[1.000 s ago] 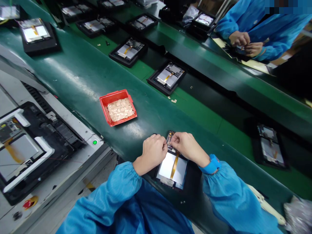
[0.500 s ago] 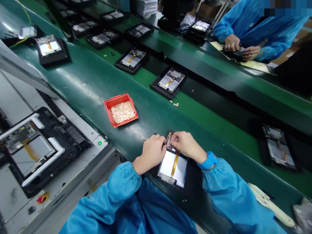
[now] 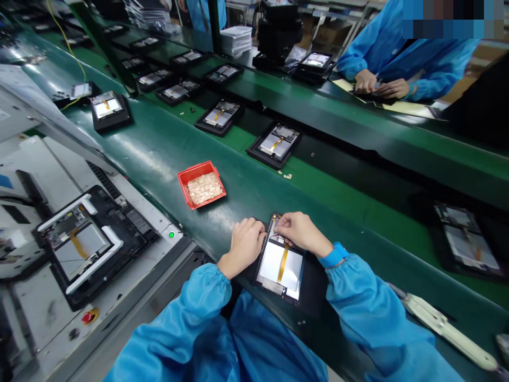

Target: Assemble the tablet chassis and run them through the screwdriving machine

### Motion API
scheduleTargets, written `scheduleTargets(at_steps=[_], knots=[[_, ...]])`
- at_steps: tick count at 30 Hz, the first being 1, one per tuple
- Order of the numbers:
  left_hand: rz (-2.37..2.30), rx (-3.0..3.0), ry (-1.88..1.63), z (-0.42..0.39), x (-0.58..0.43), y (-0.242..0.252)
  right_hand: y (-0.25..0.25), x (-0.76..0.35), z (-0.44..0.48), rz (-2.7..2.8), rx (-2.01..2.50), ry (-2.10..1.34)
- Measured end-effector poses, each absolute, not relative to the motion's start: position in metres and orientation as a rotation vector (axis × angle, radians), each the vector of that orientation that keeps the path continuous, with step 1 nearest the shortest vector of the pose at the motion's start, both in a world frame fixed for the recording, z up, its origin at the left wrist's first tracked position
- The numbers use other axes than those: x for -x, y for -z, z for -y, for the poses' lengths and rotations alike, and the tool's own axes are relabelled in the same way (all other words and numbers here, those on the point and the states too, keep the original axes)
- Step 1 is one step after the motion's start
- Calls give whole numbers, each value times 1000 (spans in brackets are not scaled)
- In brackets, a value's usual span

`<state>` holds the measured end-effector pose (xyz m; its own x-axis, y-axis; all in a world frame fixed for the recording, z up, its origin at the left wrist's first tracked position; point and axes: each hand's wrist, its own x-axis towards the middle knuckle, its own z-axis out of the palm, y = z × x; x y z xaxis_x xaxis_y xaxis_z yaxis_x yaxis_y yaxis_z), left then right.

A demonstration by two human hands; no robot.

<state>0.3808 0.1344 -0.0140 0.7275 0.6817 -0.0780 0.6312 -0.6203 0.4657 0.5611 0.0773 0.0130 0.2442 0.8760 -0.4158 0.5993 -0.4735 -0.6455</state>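
An opened tablet (image 3: pixel 282 265) lies in front of me in a black foam tray (image 3: pixel 316 284), its silver battery, orange ribbon cable and circuit board exposed. At its upper left edge my left hand (image 3: pixel 245 243) is closed, with fingers curled against the side. My right hand (image 3: pixel 301 232) reaches over the circuit board, thumb and fingertips pinched together just above it. Whatever sits in that pinch is too small to make out. Part of the board is hidden under the right fingers.
A red bin (image 3: pixel 202 184) of small beige pieces stands on the green bench. Other opened tablets (image 3: pixel 275 144) in trays line the belt beyond. A machine (image 3: pixel 85 249) holding a tablet is at left, a pale-handled tool (image 3: pixel 445 329) at right. A co-worker (image 3: pixel 382 74) sits opposite.
The view has shifted slightly. My left hand has drawn a little away from the board to the tablet's edge; my right hand stays pinched over the board.
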Motion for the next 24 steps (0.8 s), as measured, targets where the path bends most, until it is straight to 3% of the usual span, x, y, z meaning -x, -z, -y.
scheduleTargets(at_steps=[24], knots=[[-989,-2402,-109,-138,-384,12,-15,-559,-87,1431,2341,-966]])
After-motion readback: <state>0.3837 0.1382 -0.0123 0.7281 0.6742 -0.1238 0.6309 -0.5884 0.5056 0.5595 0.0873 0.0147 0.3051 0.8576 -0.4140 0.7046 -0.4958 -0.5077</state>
